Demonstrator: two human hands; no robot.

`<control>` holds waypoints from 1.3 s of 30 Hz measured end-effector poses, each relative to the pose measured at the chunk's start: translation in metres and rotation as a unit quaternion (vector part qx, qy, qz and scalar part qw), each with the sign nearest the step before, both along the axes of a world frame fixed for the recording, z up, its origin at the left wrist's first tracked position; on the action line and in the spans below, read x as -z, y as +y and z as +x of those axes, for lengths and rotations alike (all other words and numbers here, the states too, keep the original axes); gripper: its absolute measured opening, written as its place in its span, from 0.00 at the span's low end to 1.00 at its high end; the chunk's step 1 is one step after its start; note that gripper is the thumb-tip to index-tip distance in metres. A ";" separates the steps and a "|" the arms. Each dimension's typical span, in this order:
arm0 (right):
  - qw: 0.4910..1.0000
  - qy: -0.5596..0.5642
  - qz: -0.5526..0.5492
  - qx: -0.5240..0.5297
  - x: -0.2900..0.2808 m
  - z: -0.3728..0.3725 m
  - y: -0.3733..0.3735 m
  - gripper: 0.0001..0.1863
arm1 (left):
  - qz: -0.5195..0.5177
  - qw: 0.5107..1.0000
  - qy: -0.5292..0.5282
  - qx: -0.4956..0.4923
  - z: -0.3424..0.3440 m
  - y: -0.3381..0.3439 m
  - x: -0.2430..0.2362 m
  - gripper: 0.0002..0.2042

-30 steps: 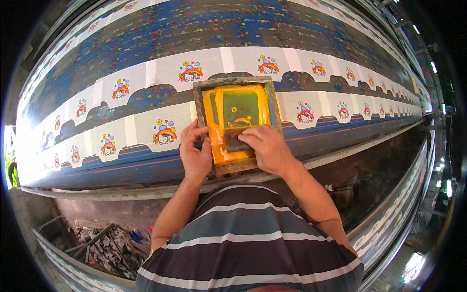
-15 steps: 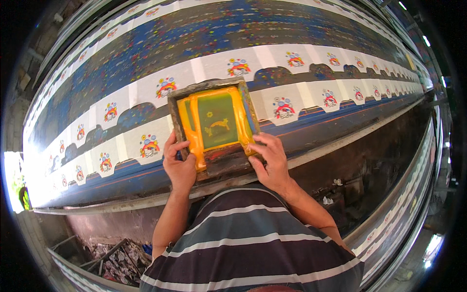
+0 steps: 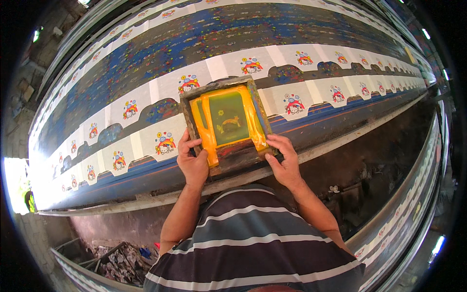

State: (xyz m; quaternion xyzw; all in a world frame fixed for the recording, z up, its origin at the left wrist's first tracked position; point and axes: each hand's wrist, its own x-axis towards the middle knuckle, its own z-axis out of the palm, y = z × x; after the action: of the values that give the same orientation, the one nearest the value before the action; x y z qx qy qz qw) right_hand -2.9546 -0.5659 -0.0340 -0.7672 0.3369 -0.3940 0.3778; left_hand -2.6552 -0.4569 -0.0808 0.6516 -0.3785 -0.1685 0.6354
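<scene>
Right hand [image 3: 286, 163] is off the scraper [image 3: 239, 152] and out on the side of the wooden frame [image 3: 188, 111]; the scraper, mid-window a second ago, sits at the frame's near end. Left hand [image 3: 193, 165] keeps its place on the left side.

Frame is at the table [image 3: 194, 46], by its near edge, over the near row of white sheets [image 3: 316, 95], between printed ones. Frame's near end reaches the table edge; can't tell if it rests or is lifted. Both hands hold it, left pinched at the near left corner, right at the near right corner, thumbs on the near side. Grip on opposite corners probably keeps it level and the wet stuff inside from slopping.

Frame works like a shallow tray: thick yellow paint [image 3: 253, 119] banked along left and right sides, thinner along the far side. Greenish mesh [image 3: 226, 114] in the middle, with yellow flower and arch shapes. Scraper lies between the paint bands, likely parked there to free the right hand.

Crumpled scraps [image 3: 124, 265] heaped below the table's near edge, left; container unclear.
</scene>
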 end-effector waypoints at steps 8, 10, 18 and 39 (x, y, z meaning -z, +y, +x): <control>0.998 0.008 -0.038 -0.045 -0.015 -0.022 -0.020 0.19 | 0.002 0.997 0.082 0.001 -0.011 -0.007 -0.004 0.23; 0.996 -0.003 -0.069 -0.062 -0.020 -0.020 -0.020 0.18 | 0.007 0.995 0.104 0.004 -0.010 -0.006 -0.005 0.22; 0.945 0.141 -0.224 -0.194 -0.036 0.019 -0.013 0.21 | 0.027 0.995 0.099 0.006 -0.009 -0.005 -0.002 0.22; 0.929 0.158 -0.267 -0.202 -0.033 0.062 -0.037 0.26 | 0.082 0.994 -0.041 -0.054 -0.008 -0.016 -0.011 0.15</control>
State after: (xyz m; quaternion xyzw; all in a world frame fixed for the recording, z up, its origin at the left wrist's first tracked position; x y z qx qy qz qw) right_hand -2.8923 -0.6031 -0.0011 -0.9438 0.1123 -0.2583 0.1729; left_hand -2.6630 -0.4732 -0.0697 0.7274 -0.3534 -0.1368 0.5721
